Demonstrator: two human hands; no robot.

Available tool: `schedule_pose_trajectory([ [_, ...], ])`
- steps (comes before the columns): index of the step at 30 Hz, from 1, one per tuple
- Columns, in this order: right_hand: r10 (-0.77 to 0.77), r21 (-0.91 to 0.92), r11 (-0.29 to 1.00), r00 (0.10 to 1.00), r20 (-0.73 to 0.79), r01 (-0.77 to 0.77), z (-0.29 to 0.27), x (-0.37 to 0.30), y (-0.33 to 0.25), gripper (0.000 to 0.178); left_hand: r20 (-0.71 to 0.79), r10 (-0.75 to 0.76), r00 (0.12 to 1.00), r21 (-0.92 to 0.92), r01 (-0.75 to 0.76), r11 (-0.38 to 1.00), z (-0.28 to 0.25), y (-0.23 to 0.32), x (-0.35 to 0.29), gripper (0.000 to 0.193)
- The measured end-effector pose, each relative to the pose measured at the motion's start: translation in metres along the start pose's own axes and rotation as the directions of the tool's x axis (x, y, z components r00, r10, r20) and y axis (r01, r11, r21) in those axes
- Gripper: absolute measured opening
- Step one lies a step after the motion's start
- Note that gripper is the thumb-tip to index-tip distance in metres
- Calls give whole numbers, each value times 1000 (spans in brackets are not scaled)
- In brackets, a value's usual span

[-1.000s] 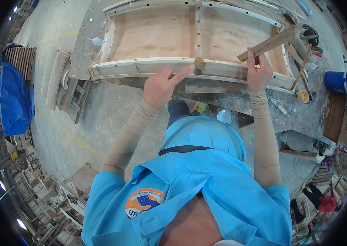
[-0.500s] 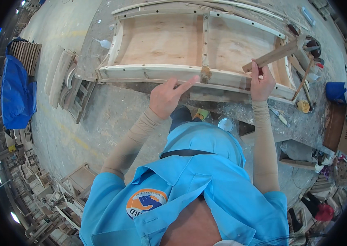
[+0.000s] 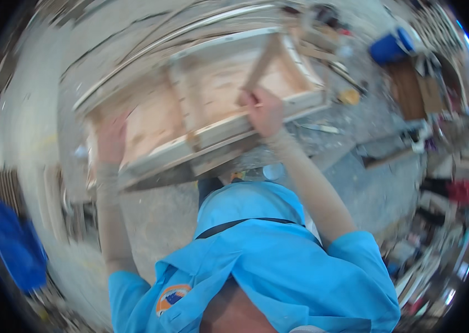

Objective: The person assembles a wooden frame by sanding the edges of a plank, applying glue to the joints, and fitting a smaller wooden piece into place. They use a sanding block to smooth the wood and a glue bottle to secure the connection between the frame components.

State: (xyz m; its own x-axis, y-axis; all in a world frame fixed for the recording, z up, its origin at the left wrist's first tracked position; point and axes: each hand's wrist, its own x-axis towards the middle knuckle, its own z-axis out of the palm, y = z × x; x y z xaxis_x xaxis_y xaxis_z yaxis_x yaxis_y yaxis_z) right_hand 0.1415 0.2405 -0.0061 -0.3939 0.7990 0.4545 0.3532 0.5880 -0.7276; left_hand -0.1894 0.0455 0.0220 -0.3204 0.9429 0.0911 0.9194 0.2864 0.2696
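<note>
Slanting lengthwise forward and right: slat [image 3: 262, 63].

Motion blur softens the evenly lit, fisheye-bent view, its corners black.

Head camera: left of two worn side by side on the person's head, above and behind the left hand [image 3: 112, 139] and right hand [image 3: 267, 114].
Facing: steeply down and forward, along the forearms [image 3: 312, 183] to the hands and past them.
Blue shirt [image 3: 279, 266]: near the lens, closer than either hand.
Wooden frame [image 3: 220, 131]: farther off, around and beyond the hands, slanting up toward the right hand's side.
Fisheye rim: dark, well outside both hands.
</note>
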Motion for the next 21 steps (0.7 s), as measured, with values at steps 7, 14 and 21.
schedule_pose_trajectory([
  [7,124,215,970,992,-33,-114,-6,1,-1,13,199,130,971,174,-166,971,19,-10,26,51],
  [14,111,391,905,981,162,-167,-31,7,-45,20,124,225,966,-589,-111,801,-35,126,41,42],
  [21,-48,325,937,870,491,-131,-50,15,-63,18,221,116,968,-954,190,232,14,194,33,37],
])
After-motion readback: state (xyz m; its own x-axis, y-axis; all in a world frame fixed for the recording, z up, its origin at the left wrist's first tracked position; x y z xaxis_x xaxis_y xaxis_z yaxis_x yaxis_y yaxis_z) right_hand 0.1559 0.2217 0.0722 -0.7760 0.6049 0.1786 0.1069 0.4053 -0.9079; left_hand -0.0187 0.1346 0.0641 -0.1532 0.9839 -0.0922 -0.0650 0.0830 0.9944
